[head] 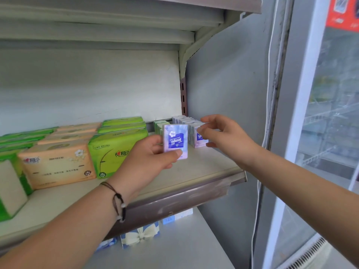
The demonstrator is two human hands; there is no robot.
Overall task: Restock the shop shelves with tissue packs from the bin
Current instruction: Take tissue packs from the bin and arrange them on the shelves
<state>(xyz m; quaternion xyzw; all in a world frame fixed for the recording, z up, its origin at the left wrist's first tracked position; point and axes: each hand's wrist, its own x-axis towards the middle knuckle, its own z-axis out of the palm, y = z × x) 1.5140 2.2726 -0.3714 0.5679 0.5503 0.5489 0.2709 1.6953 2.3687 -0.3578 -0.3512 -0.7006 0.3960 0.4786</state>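
My left hand [149, 158] holds a small blue and white tissue pack [175, 139] upright and upside down, just above the shelf [194, 171]. Right of it, a row of the same small packs [191, 125] stands at the shelf's right end, against the side wall. My right hand [223, 134] rests its fingertips on the front pack of that row [200, 139]; whether it grips the pack I cannot tell. A short row of small green packs [159, 126] stands behind the held pack. The bin is out of view.
Large green tissue bundles [114, 150] and orange ones [58, 164] fill the shelf's left and middle. A lower shelf [174, 249] carries blue boxes [139, 235]. The upper shelf's underside [97, 26] hangs overhead. A glass-door fridge [330, 133] stands to the right.
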